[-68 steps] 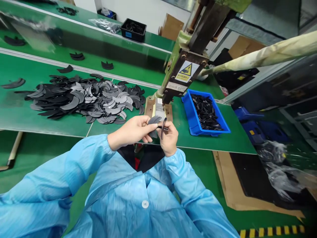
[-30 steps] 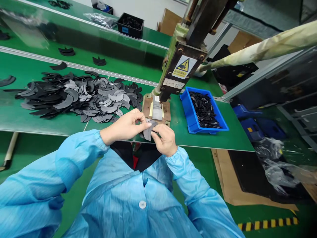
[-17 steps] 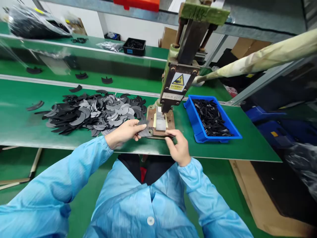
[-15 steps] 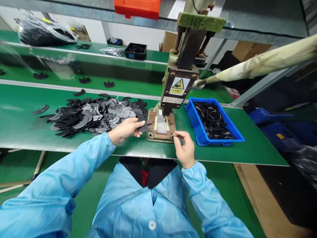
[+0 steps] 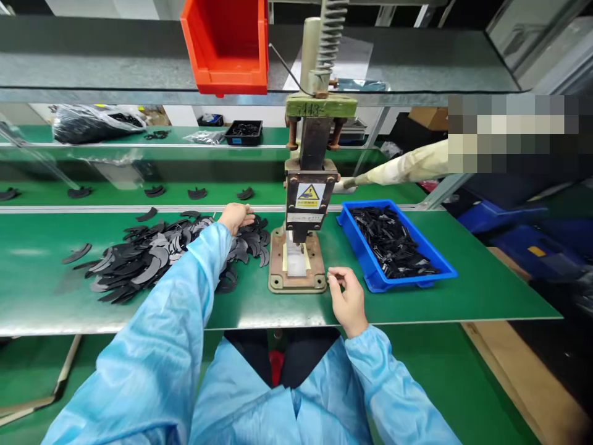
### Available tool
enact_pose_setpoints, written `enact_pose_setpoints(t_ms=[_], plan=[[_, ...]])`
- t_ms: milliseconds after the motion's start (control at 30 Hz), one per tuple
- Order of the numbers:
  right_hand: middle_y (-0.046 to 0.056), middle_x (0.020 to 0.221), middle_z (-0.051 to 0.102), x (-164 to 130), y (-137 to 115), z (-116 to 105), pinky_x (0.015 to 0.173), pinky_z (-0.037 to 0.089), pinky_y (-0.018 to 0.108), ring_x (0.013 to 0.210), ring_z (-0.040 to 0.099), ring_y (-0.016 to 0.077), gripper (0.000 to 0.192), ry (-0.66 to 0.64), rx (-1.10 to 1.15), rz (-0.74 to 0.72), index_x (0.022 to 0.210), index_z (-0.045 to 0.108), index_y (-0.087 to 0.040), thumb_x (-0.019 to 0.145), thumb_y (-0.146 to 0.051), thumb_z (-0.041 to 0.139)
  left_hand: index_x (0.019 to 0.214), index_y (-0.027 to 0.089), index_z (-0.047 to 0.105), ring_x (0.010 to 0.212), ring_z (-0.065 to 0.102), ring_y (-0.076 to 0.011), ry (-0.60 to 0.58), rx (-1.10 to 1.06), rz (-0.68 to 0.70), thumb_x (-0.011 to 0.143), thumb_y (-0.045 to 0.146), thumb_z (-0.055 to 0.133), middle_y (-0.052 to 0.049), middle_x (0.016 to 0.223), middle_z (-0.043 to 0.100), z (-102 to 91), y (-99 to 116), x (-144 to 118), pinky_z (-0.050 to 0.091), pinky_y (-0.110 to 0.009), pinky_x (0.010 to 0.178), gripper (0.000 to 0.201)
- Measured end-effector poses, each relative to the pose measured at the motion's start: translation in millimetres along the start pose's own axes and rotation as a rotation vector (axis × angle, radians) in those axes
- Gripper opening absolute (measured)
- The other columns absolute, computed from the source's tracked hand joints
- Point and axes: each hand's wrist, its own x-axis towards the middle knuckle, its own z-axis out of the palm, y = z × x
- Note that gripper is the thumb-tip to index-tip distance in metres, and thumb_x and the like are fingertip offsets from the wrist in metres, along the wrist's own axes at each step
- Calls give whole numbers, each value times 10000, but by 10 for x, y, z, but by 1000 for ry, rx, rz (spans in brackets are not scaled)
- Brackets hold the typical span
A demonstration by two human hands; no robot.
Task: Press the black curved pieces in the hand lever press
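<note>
Near the middle of the green bench (image 5: 463,296), left hand (image 5: 235,216) lies flat on the far right end of the pile of black crescent pieces (image 5: 157,256), fingers loosely spread, touching pieces; whether any piece is pinched, cannot tell. Right hand (image 5: 348,296) rests by the bench's front edge, just right of the press base plate (image 5: 296,272), fingers curled, thumb and forefinger close together; what they hold, if anything, is too small to tell. Press (image 5: 309,185) stands upright between both hands. Blue bin (image 5: 370,272) of black strips sits right of the press, near the right hand. Bare green surface is open along the front edge and toward the right corner.
</note>
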Motion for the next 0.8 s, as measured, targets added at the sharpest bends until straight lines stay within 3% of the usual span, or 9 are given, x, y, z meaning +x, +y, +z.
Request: enact_pose_setpoints(t_ms=[100, 200, 333, 400, 567, 700, 800], plan=[[81, 1118, 764, 1, 11, 2, 907, 633, 427, 1024, 748, 232, 215, -17, 27, -6, 1146, 716, -263, 1031, -409, 608, 947, 144, 633, 632, 619, -85, -64, 30, 93, 1049, 284, 699, -42, 849, 708, -89, -120, -360, 492, -209, 596, 186], [76, 1076, 759, 9, -21, 15, 885, 623, 402, 1004, 747, 220, 224, -19, 61, -23, 1124, 720, -251, 1057, -393, 561, 839, 173, 652, 563, 531, -92, -224, 164, 273, 1048, 524, 659, -5, 699, 636, -165, -316, -910, 406, -215, 536, 409], [58, 1015, 770, -40, -174, -17, 858, 623, 360, 946, 750, 184, 297, -38, 57, -65, 1084, 752, -236, 1085, -393, 501, 684, 206, 634, 585, 532, -146, -388, 412, 407, 1056, 712, 493, -12, 598, 571, -261, -822, -1638, 420, -270, 595, 644], [44, 975, 777, -67, -261, -94, 848, 625, 336, 908, 749, 160, 335, -68, 24, -89, 1048, 769, -232, 1093, -400, 483, 692, 221, 631, 614, 546, -169, -393, 449, 439, 1053, 732, 466, -13, 617, 570, -334, -1106, -1848, 432, -290, 622, 647], [43, 943, 776, 70, -343, -572, 884, 617, 344, 924, 730, 159, 371, -45, -140, -97, 1003, 771, -227, 1091, -435, 477, 727, 236, 639, 616, 535, -191, -335, 460, 447, 1066, 688, 436, -13, 627, 553, -455, -1530, -1942, 434, -310, 629, 601], [81, 1093, 750, 532, -146, -1162, 924, 585, 382, 938, 671, 179, 305, 63, -358, -3, 1111, 746, -205, 1050, -424, 543, 757, 237, 658, 639, 546, -196, -337, 473, 476, 1062, 656, 455, -13, 657, 579, -468, -1577, -1917, 445, -306, 636, 556], [101, 1125, 720, 934, 93, -1510, 990, 554, 410, 958, 633, 194, 281, 63, -535, 101, 1197, 741, -189, 977, -321, 627, 758, 240, 659, 657, 547, -197, -389, 491, 491, 1061, 623, 479, -11, 672, 582, -466, -1586, -1907, 447, -303, 643, 521]])
